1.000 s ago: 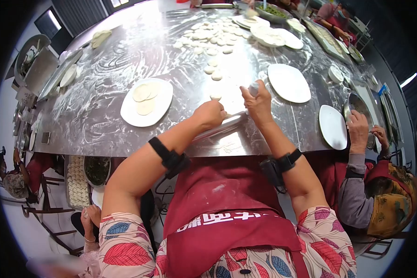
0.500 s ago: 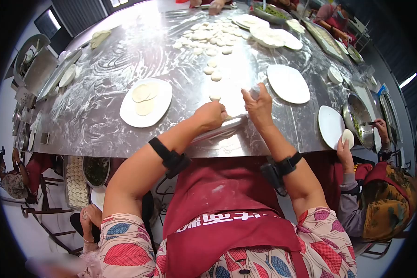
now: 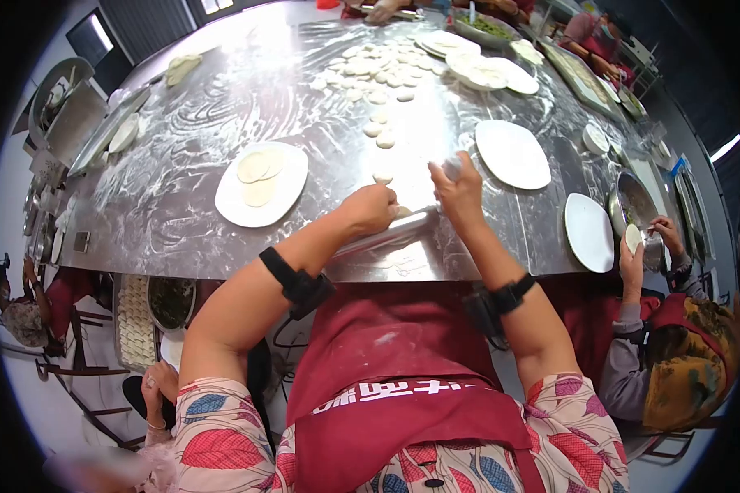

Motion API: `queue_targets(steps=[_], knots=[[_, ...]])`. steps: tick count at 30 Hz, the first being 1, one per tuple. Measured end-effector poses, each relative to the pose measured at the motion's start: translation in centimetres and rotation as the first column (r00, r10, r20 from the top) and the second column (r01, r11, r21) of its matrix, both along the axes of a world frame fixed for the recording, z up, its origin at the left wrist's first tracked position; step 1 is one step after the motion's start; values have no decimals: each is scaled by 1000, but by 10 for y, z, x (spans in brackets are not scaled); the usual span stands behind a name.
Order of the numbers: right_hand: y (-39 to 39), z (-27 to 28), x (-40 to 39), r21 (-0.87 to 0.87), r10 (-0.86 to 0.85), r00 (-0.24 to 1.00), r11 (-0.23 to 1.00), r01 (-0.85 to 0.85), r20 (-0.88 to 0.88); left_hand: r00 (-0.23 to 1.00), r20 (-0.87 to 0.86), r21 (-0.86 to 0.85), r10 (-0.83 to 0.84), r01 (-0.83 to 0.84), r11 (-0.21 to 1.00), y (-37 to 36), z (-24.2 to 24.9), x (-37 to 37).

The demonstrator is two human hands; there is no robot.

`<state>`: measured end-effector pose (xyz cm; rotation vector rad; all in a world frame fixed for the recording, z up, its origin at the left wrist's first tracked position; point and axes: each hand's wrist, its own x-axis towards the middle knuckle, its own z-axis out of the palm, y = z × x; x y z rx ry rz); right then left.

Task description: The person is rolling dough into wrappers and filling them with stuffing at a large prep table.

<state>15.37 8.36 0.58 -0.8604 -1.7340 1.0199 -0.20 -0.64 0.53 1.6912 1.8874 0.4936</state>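
Observation:
My left hand is closed, its fingers pinching the edge of a small dough round that is mostly hidden. Just in front of me lies a shiny metal rolling pin, slanting up to the right. The heel of my right hand is at the pin's right end; thumb and fingers point forward, spread apart, with a blurred pale patch between them. A flattened dough piece sits beyond my left hand. To the left, a white plate carries 3 thin dough wrappers.
Several dough pieces are spread farther back on the floured metal table. A bare white plate stands right of my right hand. On the right, a co-worker's hand holds a wrapper beside another plate and a filling bowl.
My hands keep nearly the same place at the rolling pin, with only a slight shift. The co-worker on the right has moved the wrapper and the other hand closer together.

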Motion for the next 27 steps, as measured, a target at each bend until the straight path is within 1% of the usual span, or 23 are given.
queue_targets(steps=[1, 2, 4, 5, 6, 7, 8, 9, 10, 12, 14, 15, 16, 17, 18, 19, 22, 23, 25, 26, 27], knots=[[4, -3, -1, 7, -4, 1000, 1000, 4, 29, 999, 39, 2, 7, -8, 1000, 6, -2, 1], [7, -6, -2, 16, -3, 998, 1000, 2, 61, 999, 41, -8, -31, 31, 999, 7, -6, 0], [-14, 5, 18, 15, -35, 997, 999, 35, 66, 994, 54, -18, -91, 92, 996, 3, 2, 0], [-29, 9, 32, -82, -9, 999, 997, 13, 45, 989, 6, 0, -148, 148, 989, 1, 0, -3], [-40, 7, 48, -73, 3, 998, 997, 2, 66, 991, 68, 4, -111, 111, 994, -2, -3, -7], [-50, -1, 61, -83, 10, 999, 996, -7, 31, 989, 129, 4, -75, 75, 997, -4, -6, -10], [-58, -6, 69, -132, 20, 1000, 991, -20, 3, 982, 186, 0, -42, 42, 999, -6, -9, -12], [-57, -7, 68, -107, 7, 1000, 994, -7, 2, 927, 371, -147, 56, -1, 989, -9, -7, -13], [-56, -7, 66, -85, -13, 1000, 996, 13, -3, 944, 330, -120, 13, 28, 992, -11, -4, -11], [-36, 2, 45, -112, -3, 1000, 994, 6, 28, 969, 235, -65, -82, 100, 993, -12, 4, -6], [-11, 4, 14, 13, -3, 1000, 1000, 3, 15, 996, 76, -1, -52, 53, 999, -1, 0, -4], [2, -2, 3, 35, -5, 999, 999, 3, 32, 999, -2, 33, -32, 32, 999, 2, -3, -1], [9, -6, -4, 61, -4, 999, 998, 1, 51, 999, 42, 5, -34, 34, 999, 3, -5, 0], [11, -10, -4, 93, -38, 995, 995, 30, 89, 996, 88, -18, -32, 33, 999, 6, -6, 0], [6, -6, 3, 47, -26, 997, 999, 23, 73, 990, 139, -37, -25, 31, 999, 8, -7, 0], [-7, -2, 16, -1, -10, 998, 1000, 10, 63, 995, 89, -62, -48, 53, 997, 3, 4, 2], [-50, 4, 56, -110, 2, 999, 994, 2, 37, 992, 125, -5, -33, 34, 999, -2, -8, -8], [-50, 2, 58, -98, 0, 999, 995, 3, 34, 979, 203, -19, -21, 26, 999, -6, -9, -12], [-53, -6, 62, -81, -11, 1000, 997, 12, 22, 967, 254, -70, -27, 46, 996, -14, -1, -12], [-48, -8, 56, -41, -11, 1000, 999, 12, 12, 961, 276, -98, -33, 62, 993, -17, 0, -10], [-33, -6, 39, 6, -12, 1000, 1000, 12, -4, 972, 232, -62, -38, 54, 997, -17, 0, -10]])
